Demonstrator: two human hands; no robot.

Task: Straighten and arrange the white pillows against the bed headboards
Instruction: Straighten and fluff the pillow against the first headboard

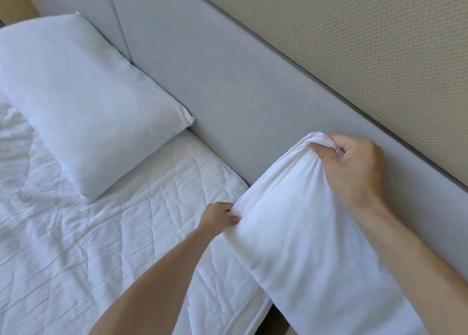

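Observation:
A white pillow [298, 233] hangs lifted at the lower right, beside the grey headboard [228, 86]. My right hand [354, 167] is clenched on its upper corner, close to the headboard. My left hand [219, 216] pinches the pillow's left edge lower down, above the mattress. The pillow's lower end runs out of the frame. A second white pillow [83, 101] lies flat at the upper left, its long side along the headboard.
The mattress [88, 246] wears a wrinkled white quilted cover. A beige textured wall [367, 30] rises behind the headboard. A dark gap [278, 312] shows past the mattress's right edge, under the held pillow.

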